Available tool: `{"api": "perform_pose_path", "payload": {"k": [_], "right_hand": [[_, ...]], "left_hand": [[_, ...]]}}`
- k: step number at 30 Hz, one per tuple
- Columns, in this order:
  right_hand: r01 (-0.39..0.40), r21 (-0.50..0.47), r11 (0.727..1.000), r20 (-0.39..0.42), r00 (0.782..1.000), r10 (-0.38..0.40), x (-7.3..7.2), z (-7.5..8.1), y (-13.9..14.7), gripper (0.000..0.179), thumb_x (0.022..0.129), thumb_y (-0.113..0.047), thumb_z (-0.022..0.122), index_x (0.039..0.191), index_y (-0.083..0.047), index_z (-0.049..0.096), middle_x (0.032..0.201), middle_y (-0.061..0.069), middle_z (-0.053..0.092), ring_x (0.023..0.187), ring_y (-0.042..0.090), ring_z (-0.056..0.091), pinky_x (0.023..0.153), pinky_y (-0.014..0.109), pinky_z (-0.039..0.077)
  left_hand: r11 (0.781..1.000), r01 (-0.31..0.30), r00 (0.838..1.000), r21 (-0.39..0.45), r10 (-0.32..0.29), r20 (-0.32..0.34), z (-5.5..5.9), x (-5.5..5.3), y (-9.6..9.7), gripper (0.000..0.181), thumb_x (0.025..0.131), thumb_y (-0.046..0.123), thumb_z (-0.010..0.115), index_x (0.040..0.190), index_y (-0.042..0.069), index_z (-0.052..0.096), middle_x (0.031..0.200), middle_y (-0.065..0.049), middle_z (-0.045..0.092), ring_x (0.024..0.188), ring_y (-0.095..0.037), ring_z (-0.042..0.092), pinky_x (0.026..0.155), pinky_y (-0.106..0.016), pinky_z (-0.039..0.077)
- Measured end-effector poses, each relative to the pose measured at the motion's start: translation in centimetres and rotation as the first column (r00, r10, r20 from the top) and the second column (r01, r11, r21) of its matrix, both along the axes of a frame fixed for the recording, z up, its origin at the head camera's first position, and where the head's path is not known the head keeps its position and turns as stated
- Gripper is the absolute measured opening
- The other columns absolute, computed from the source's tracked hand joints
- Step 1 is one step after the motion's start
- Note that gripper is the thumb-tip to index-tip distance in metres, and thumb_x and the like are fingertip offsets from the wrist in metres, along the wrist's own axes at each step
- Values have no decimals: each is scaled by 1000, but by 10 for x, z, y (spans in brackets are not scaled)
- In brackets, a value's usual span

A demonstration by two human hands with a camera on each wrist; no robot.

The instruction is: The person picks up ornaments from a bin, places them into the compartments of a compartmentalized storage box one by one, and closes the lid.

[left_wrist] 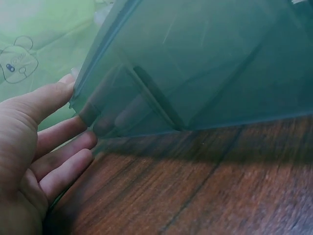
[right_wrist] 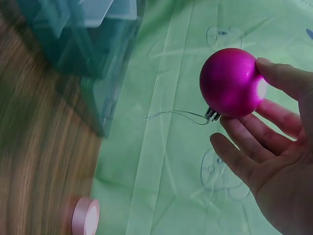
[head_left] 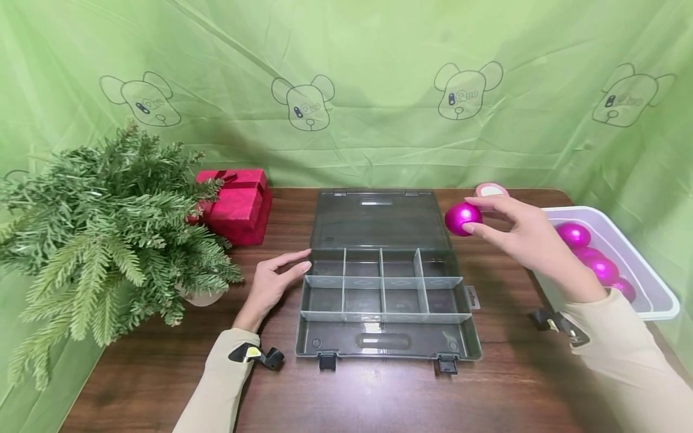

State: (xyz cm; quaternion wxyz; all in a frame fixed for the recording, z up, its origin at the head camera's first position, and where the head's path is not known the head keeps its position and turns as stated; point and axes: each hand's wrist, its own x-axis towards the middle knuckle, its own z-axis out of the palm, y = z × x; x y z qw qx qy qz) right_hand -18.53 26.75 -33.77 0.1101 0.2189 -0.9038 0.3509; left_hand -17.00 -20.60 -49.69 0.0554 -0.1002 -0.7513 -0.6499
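A magenta Christmas bauble (head_left: 462, 218) is pinched between the thumb and fingertips of my right hand (head_left: 533, 240), above the table to the right of the box lid. In the right wrist view, a thin silver hanging loop trails from the cap of the bauble (right_wrist: 230, 83). My left hand (head_left: 269, 287) touches the left side of a grey see-through compartment box (head_left: 337, 335), near its hinge. The box lies with its lid (head_left: 376, 219) folded back. Seen from the left wrist, relaxed fingers of the left hand (left_wrist: 29, 147) rest against the box corner.
On the right, a white bin (head_left: 663, 294) contains several magenta baubles (head_left: 602, 269). A pink roll (head_left: 491, 189) sits behind my right hand. To the left stand a small artificial Christmas tree (head_left: 124, 240) and a red gift box (head_left: 238, 207). Green cloth hangs behind the table.
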Motion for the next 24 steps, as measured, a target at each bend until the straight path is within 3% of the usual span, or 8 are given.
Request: {"api": "perform_pose_path", "payload": {"k": [4,9,18,24], "right_hand": [[-20,35,999,-22,1000,20,2,3,-13,52,88,-11,89,138,-14,72,131,5,73,126,18,61,102,11,40],[-50,17,999,-6,999,50,5,3,-25,51,91,-17,88,139,-17,72,130,-2,74,121,10,64,102,12,43],[-129,-8,992,24,991,130,3,-2,-52,47,94,-22,85,139,-16,71,133,-4,71,125,16,65,108,25,47],[-194,-50,980,7,981,195,1,-5,-68,46,93,-20,86,137,-16,72,127,-5,73,118,16,69,103,33,54]], "left_hand": [[1000,-7,1000,-12,7,-8,0,0,0,32,94,12,84,126,10,80,126,-6,76,124,-19,68,107,-28,51],[1000,-11,1000,-21,11,-7,-1,-1,1,32,95,15,84,126,10,79,126,-6,76,125,-18,68,108,-27,50],[1000,-14,1000,-20,15,11,-3,0,0,32,95,15,84,127,10,79,127,-5,76,126,-17,67,108,-26,50],[999,-19,1000,-25,19,23,-3,-1,-1,33,95,17,84,127,13,80,127,-3,76,126,-17,67,108,-27,50]]}}
